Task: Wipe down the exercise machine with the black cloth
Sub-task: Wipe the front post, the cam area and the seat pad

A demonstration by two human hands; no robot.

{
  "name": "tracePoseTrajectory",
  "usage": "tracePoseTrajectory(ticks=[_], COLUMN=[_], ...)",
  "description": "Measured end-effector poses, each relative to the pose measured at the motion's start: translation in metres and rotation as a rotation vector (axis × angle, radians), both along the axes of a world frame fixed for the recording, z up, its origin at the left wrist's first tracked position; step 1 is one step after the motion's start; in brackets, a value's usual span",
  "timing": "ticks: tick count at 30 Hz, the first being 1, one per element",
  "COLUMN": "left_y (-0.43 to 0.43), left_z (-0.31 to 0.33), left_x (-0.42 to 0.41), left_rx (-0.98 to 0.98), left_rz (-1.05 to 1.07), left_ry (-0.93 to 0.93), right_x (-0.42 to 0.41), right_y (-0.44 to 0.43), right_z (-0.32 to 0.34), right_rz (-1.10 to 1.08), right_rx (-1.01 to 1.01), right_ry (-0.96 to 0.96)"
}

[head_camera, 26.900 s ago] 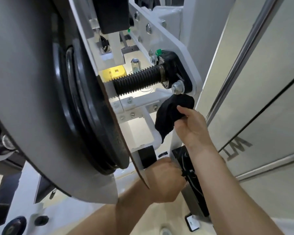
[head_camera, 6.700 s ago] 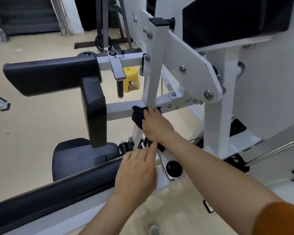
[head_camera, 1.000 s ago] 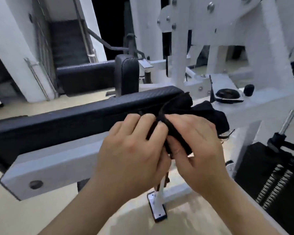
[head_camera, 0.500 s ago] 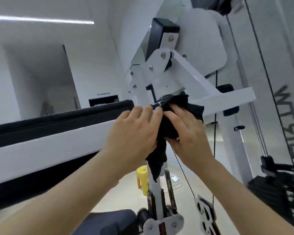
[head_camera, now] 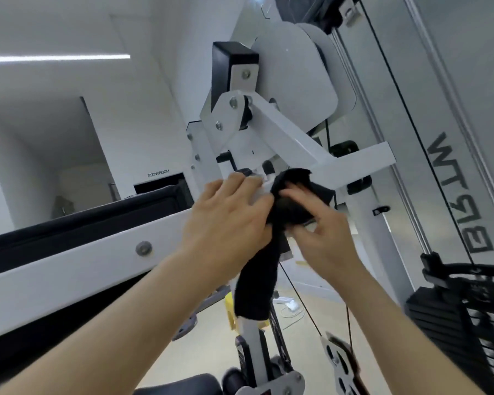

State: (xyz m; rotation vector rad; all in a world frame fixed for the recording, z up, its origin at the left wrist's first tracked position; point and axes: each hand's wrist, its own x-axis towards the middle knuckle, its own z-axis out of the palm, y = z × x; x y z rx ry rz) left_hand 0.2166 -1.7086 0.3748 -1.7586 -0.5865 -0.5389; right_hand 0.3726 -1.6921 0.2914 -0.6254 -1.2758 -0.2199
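The head camera looks up at a white exercise machine (head_camera: 285,138). Both hands are up against its frame, right where a slanted white bar meets a flat white bar.

The right hand (head_camera: 322,238) grips the black cloth (head_camera: 293,208). Its fingers curl over the top of the bunched cloth and its thumb sits under it. The hand looks a bit blurry. The bunched part of the cloth is pressed on the frame, under the spot where the two bars meet. A long end of the cloth hangs straight down between the two arms, in front of a white post.

The left hand (head_camera: 228,215) is just beside the cloth, on its left. Its fingers are stretched out fairly straight and lie on the white frame. Its thumb side touches the cloth.

A long black pad (head_camera: 83,220) sits on a white beam (head_camera: 69,266) with a round bolt, on the left. A black weight stack (head_camera: 468,323) is low on the right. A thin black cable (head_camera: 297,295) runs down to a pulley (head_camera: 340,360). A yellow stool (head_camera: 230,309) stands on the floor behind the hanging cloth.
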Motion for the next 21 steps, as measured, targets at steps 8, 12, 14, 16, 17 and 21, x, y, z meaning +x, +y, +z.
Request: tracePoseTrajectory(ticks=[8, 12, 14, 16, 17, 21], left_y=[0.006, 0.016, 0.024, 0.033, 0.037, 0.050], left_z=[0.008, 0.019, 0.025, 0.025, 0.023, 0.023], left_x=[0.071, 0.106, 0.126, 0.144, 0.150, 0.156], left_rx=[-0.118, -0.322, -0.411, -0.446, -0.425, -0.272], left_rz=[0.088, -0.117, -0.110, -0.096, -0.099, -0.017], left_ry=[0.062, 0.059, 0.049, 0.077, 0.099, 0.204], right_x=[0.044, 0.011, 0.021, 0.058, 0.075, 0.118], right_y=[0.028, 0.042, 0.061, 0.080, 0.084, 0.089], right_z=[0.030, 0.006, -0.004, -0.001, 0.001, 0.013], right_rz=[-0.308, -0.395, -0.580, -0.706, -0.680, -0.439], right_rx=[-0.266, -0.167, -0.246, -0.292, -0.284, -0.233], right_ry=[0.266, 0.159, 0.050, 0.082, 0.140, 0.408])
